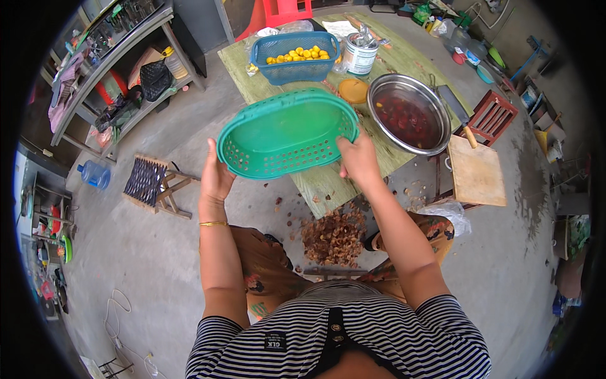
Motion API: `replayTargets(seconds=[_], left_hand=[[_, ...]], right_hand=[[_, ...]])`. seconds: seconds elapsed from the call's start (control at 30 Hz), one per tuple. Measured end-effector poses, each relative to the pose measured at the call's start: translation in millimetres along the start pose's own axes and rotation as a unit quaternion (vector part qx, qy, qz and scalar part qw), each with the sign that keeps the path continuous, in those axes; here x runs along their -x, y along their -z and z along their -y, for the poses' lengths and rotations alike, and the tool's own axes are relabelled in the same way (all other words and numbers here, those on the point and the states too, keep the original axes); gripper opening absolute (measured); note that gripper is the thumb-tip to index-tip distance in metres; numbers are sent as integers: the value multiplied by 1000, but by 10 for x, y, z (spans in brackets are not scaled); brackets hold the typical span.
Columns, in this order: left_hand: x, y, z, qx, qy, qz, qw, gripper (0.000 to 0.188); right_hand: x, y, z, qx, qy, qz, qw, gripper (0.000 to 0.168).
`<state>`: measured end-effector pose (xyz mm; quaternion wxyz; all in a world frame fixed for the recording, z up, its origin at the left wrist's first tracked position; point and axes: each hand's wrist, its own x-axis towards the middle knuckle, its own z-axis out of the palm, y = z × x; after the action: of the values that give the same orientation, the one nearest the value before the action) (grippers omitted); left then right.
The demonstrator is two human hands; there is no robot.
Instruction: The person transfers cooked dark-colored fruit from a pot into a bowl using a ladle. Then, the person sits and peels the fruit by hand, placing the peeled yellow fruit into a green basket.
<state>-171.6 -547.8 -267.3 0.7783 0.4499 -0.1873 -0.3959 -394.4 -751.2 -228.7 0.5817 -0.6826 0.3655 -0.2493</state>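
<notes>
A green perforated plastic basket (289, 132) is held up over the near part of a greenish table (326, 189); nothing shows inside it. My right hand (358, 158) grips its right end, thumb over the rim. At its left end, my left hand (217, 173) supports the outside with the palm, the thumb pointing up. Beyond it, a blue plastic basket (293, 73) holds yellow, rounded pieces. To the right stands a steel basin (409, 147) with dark red pieces in liquid. A yellow round lid (353, 91) lies between the basin and the blue basket.
A cleaver (454, 105) lies right of the basin, its handle over a wooden board (476, 170). A labelled tin (360, 56) stands at the back. Brown shells or peelings (334, 237) lie on the floor between my feet. A folding stool (147, 182) stands at left.
</notes>
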Motion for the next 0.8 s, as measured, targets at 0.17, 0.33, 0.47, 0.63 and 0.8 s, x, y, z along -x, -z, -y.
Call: replayTargets(seconds=[0.17,0.33,0.47,0.63,0.8], left_hand=[[-256,-123,-15,-213,-70,-66,972,53],[-558,-83,28,-201,61,-200,957,60],[-613,-234,5,-197,81,-166,963,65],[-601,-413,18,-212,70,-148,963,64],[-777,-364,225,-299,31,-172,938,58]], right_hand=[[-554,-164,-198,-136,-66,54,987,38],[-1190,-224,-407,259,82,-153,950,33],[-1444,-189,-494,476,9,-111,872,31],[-776,-164,-453,541,85,-27,836,24],[260,51,-600,489,130,-12,862,26]])
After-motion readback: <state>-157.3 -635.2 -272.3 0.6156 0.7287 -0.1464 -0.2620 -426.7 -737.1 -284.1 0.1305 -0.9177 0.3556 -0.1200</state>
